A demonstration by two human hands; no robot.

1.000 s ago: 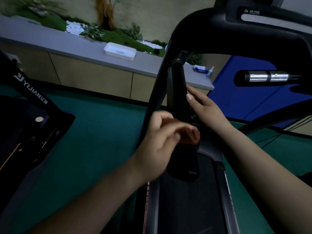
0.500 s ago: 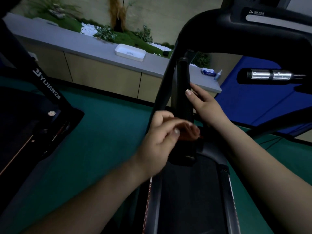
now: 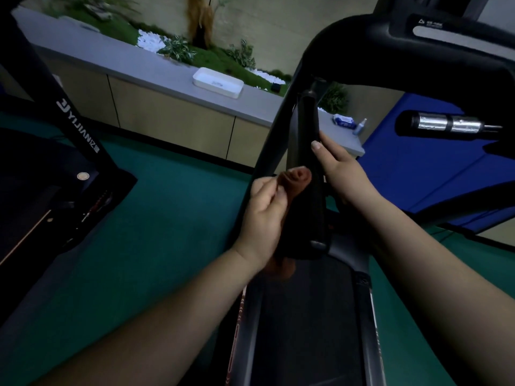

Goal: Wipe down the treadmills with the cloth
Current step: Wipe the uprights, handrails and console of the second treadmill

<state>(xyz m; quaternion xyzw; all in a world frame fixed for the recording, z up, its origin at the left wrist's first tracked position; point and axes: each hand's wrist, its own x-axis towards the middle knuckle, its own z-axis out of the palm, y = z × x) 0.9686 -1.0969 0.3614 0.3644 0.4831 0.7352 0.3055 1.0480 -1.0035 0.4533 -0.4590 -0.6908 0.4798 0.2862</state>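
Right now the wiping looks to be on the treadmill's upright post (image 3: 308,151), at about twelve o'clock from the running belt (image 3: 306,316). The left hand (image 3: 264,213) is clenched around a brown cloth (image 3: 295,179), its bunched top pressed to the post's left face and its tail hanging below the wrist. The right hand (image 3: 342,174) grasps the post from three o'clock, steadying it. Next, I judge, comes a firm stroke along the post, then the handlebar (image 3: 390,48) above.
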